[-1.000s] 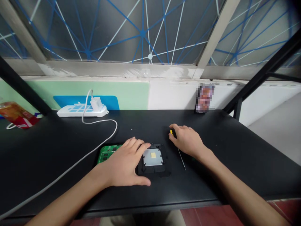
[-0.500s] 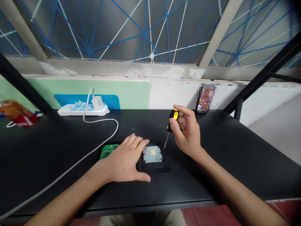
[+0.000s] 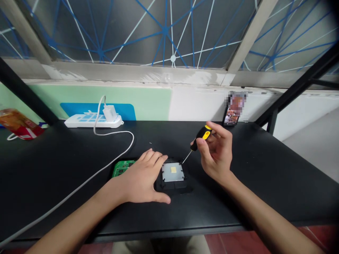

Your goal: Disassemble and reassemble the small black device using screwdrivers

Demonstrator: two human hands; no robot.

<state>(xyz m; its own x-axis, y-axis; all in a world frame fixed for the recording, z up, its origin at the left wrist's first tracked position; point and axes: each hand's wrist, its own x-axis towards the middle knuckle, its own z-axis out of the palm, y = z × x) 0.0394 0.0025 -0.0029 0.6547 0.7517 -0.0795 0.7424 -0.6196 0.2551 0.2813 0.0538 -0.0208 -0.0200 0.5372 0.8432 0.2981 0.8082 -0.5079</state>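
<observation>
Black-and-yellow screwdriver (image 3: pixel 200 138), thin metal shaft (image 3: pixel 187 156), tilted

Tilted black-and-yellow screwdriver (image 3: pixel 201 138), tip down

Left hand (image 3: pixel 141 176) covers the middle of the device, incl. part of the green circuit board (image 3: pixel 123 167); screwdriver (image 3: pixel 203 134) tip too small to confirm contact, phone (image 3: pixel 233 109) screen partly pixelated, drink bottle (image 3: pixel 19 123) and white cable (image 3: pixel 76 192) cut off at left edge.

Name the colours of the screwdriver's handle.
The screwdriver has a black and yellow handle, clearest in the head view.
</observation>
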